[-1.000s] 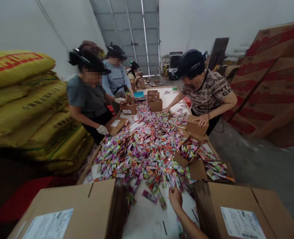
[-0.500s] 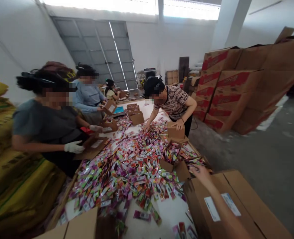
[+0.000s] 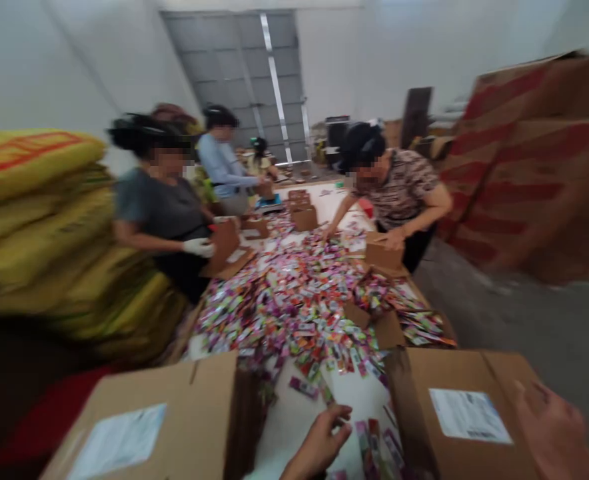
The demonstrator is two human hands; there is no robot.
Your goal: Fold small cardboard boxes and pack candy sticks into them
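My left hand is low in the middle of the view, over the white table. Its fingers are apart and slightly curved, with nothing seen in them. A few small colourful packets lie just to its right. My right hand is at the right side of a brown cardboard box with a white label. Motion smears its fingers, and whether it touches the box is unclear. Past both hands spreads a large heap of small purple, green and red packets.
Another labelled carton stands front left. A small open box sits beside the heap. Co-workers stand along the left, and another person leans in from the right. Yellow sacks and stacked cartons flank the table.
The view has swung left and down. My right hand has drawn back from the packets by the small open box to the right carton. My left hand has come into view.
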